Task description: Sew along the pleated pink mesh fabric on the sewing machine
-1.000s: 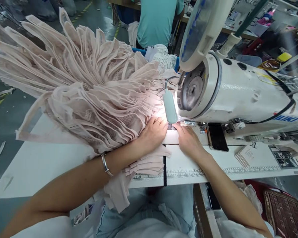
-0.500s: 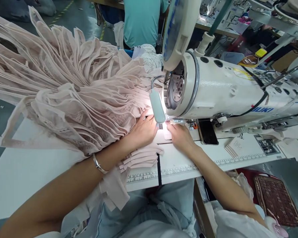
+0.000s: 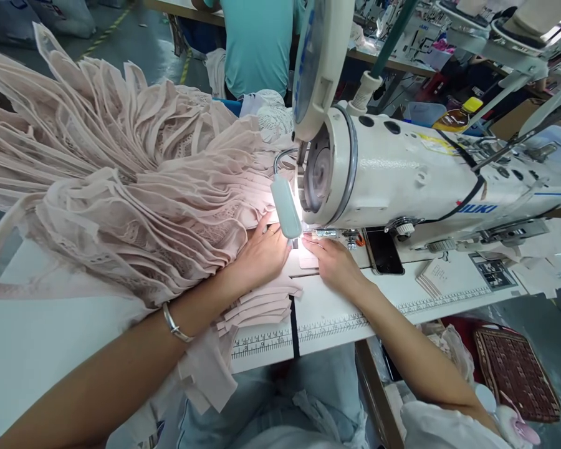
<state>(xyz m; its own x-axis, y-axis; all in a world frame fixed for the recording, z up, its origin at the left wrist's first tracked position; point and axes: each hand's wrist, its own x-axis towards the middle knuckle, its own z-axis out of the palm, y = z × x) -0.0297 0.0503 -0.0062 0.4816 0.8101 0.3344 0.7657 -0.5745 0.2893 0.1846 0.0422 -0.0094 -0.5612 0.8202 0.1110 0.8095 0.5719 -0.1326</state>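
A big heap of pale pink lace fabric pieces (image 3: 135, 187) spreads over the left of the white sewing table (image 3: 51, 337). My left hand (image 3: 259, 255) lies flat on the edge of the pink pieces, fingers stretched toward the needle. My right hand (image 3: 331, 262) presses a small pink piece (image 3: 307, 259) on the table just under the presser foot of the white sewing machine (image 3: 416, 174). A small lamp (image 3: 285, 206) lights the needle area; the needle itself is hidden behind it.
A dark phone (image 3: 384, 251) lies under the machine arm, with a stack of small labels (image 3: 437, 277) to its right. Ruler markings (image 3: 327, 324) run along the table's front edge. A person in a teal shirt (image 3: 259, 43) works at the far table.
The view has drifted so everything sits a little further left and lower. Both hands stay at the needle, the right one sliding slightly toward it with the small pink piece.
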